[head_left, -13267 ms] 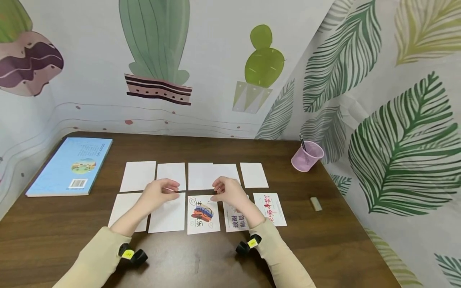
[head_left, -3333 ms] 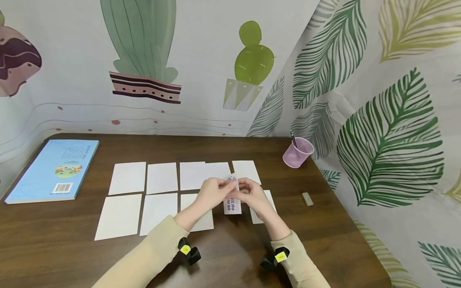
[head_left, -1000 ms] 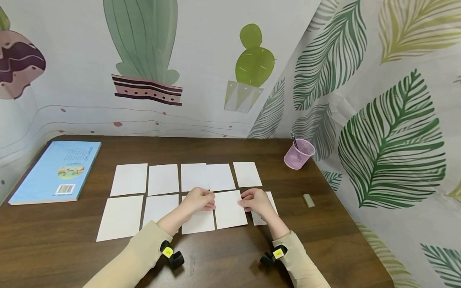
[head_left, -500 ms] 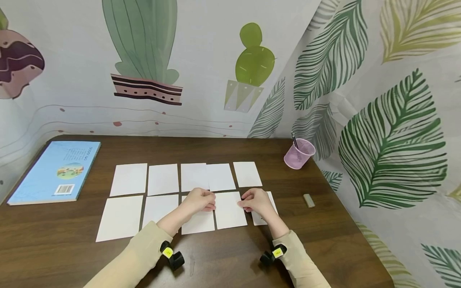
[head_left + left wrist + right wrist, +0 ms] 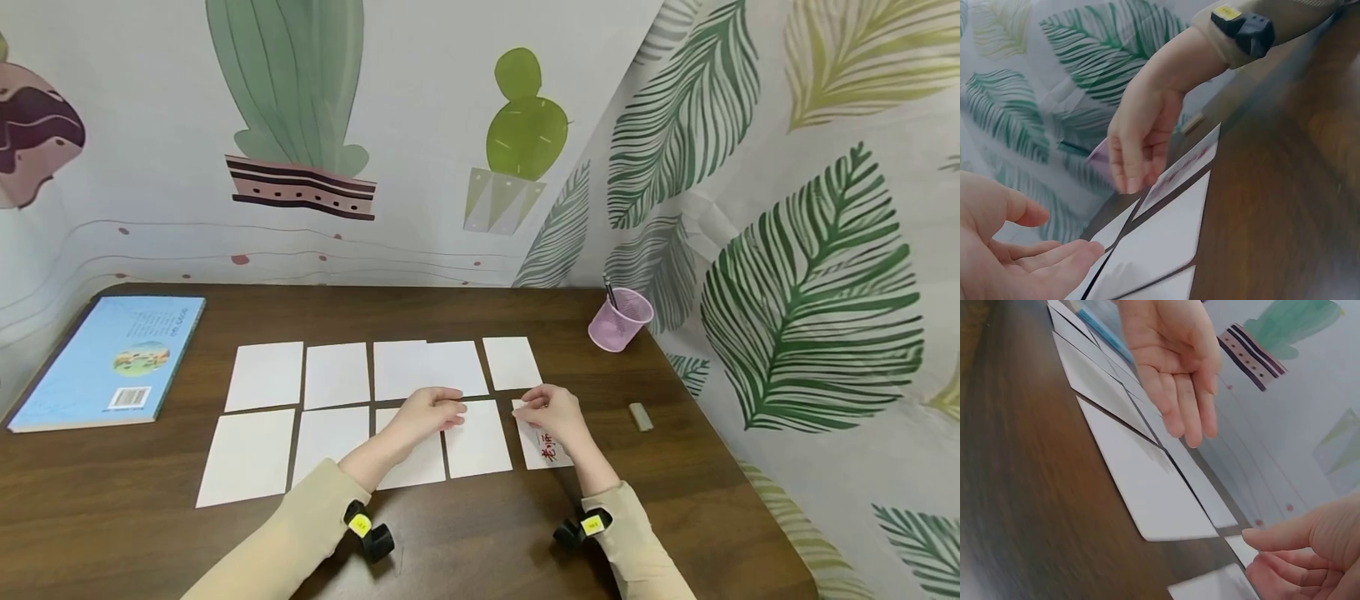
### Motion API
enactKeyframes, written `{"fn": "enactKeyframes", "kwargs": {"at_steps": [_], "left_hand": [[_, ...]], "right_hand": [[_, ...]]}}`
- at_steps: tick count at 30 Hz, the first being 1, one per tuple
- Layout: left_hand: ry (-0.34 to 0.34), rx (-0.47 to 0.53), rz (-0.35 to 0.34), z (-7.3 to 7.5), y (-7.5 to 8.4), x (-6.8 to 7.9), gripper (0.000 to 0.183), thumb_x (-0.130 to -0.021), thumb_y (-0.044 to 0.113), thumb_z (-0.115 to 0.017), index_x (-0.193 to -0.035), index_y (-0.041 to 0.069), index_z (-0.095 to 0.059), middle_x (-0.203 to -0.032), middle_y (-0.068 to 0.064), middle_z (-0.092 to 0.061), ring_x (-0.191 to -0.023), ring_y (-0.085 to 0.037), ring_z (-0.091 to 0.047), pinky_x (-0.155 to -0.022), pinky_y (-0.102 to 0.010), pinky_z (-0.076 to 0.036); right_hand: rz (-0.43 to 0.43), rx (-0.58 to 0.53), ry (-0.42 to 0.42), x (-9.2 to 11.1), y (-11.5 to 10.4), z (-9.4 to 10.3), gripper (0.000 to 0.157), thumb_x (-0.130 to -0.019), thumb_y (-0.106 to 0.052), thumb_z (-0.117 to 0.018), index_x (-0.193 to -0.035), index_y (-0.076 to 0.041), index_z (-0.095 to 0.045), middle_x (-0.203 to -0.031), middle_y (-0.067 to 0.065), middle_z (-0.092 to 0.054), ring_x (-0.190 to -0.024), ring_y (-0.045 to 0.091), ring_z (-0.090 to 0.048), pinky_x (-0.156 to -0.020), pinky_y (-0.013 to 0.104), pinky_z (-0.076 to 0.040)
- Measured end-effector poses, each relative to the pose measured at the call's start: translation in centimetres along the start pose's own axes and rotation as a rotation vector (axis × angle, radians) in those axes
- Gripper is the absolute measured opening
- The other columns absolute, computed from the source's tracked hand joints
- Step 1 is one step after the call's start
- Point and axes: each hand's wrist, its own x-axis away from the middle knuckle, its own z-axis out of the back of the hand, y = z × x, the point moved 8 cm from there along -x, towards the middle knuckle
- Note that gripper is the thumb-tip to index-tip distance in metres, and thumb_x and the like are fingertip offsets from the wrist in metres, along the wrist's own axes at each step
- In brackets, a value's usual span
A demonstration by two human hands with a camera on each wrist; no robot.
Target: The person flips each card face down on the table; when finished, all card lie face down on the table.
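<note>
Two rows of white cards lie on the brown table. My right hand (image 5: 558, 417) is over the rightmost front card (image 5: 531, 442), which bears red writing. Its fingertips are near that card's far left corner, with the thumb and fingers apart in the right wrist view. My left hand (image 5: 423, 417) hovers with loosely extended fingers above the front row, beside a blank card (image 5: 483, 442). Another blank card (image 5: 416, 467) lies partly under that hand. In the left wrist view, the red-marked card (image 5: 1188, 165) lies flat. Neither hand visibly grips anything.
A blue book (image 5: 112, 358) lies at the left. The pink pen cup (image 5: 618, 325) stands at the back right, with a small eraser-like block (image 5: 641, 417) nearer me. Back-row cards (image 5: 512, 362) lie beyond my hands; two in the middle overlap or touch.
Two front cards that showed printed designs earlier now lie blank side up; one was lifted between both hands. Since half a second ago, both hands have shifted right, uncovering the red writing.
</note>
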Motion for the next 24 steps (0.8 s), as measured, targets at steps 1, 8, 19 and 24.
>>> {"fn": "enactKeyframes", "kwargs": {"at_steps": [1, 8, 19, 24], "left_hand": [[-0.006, 0.003, -0.009, -0.5, 0.1, -0.1, 0.041, -0.093, 0.008, -0.053, -0.130, -0.009, -0.055, -0.118, -0.023, -0.067, -0.102, -0.027, -0.069, -0.091, -0.036, -0.057], [-0.095, 0.018, -0.073, -4.9, 0.4, -0.5, 0.044, -0.094, 0.010, -0.050, -0.133, -0.010, -0.051, -0.124, -0.025, -0.063, -0.112, -0.032, -0.064, -0.097, -0.038, -0.054], [-0.166, 0.088, -0.022, -8.3, 1.0, -1.1, 0.057, -0.100, 0.025, -0.051, -0.143, -0.011, -0.039, -0.146, -0.027, -0.045, -0.127, -0.039, -0.054, -0.107, -0.044, -0.046], [-0.189, 0.136, 0.007, -9.6, 0.8, -1.4, 0.058, -0.101, 0.026, -0.049, -0.141, -0.015, -0.038, -0.146, -0.031, -0.043, -0.130, -0.043, -0.050, -0.108, -0.046, -0.044]], "right_hand": [[-0.002, 0.015, 0.011, 0.0, 0.2, 0.4, 0.027, -0.075, -0.014, -0.081, -0.095, 0.000, -0.070, -0.081, 0.008, -0.071, -0.065, 0.012, -0.063, -0.058, 0.024, -0.051], [-0.037, 0.023, 0.056, 0.2, 2.3, 2.7, 0.037, -0.077, -0.011, -0.080, -0.107, 0.003, -0.065, -0.094, 0.015, -0.072, -0.082, 0.021, -0.068, -0.067, 0.027, -0.054], [-0.071, 0.059, 0.068, 1.4, 4.9, 4.5, 0.047, -0.079, -0.007, -0.077, -0.121, 0.006, -0.059, -0.120, 0.026, -0.064, -0.107, 0.037, -0.063, -0.090, 0.046, -0.055], [-0.054, 0.078, 0.052, 1.8, 4.8, 4.3, 0.052, -0.081, -0.008, -0.076, -0.127, 0.007, -0.058, -0.126, 0.027, -0.063, -0.112, 0.039, -0.062, -0.094, 0.048, -0.053]]}}
